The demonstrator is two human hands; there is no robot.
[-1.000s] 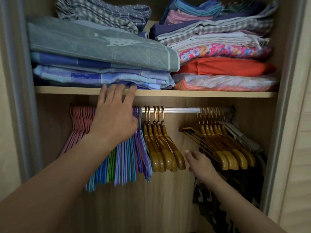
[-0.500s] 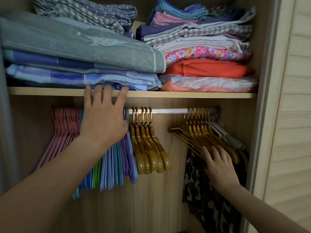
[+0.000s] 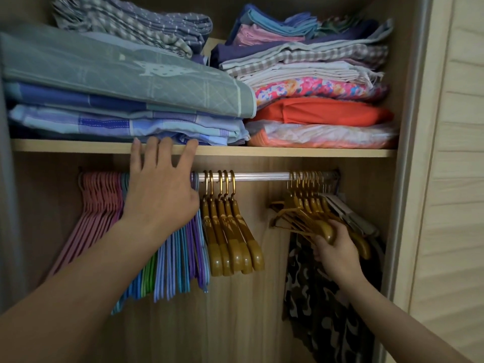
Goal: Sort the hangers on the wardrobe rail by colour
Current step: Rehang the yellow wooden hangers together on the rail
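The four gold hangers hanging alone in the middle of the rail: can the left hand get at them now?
Probably yes. The left hand rests beside the four gold hangers, and nothing stands between them.

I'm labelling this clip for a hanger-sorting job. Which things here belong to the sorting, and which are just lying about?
Part of the job:
rail
pink hangers
blue and purple hangers
middle gold hangers
right gold hangers, gripped by the right hand
left hand, resting on the coloured hangers

Just there:
folded linens
shelf
camouflage garment
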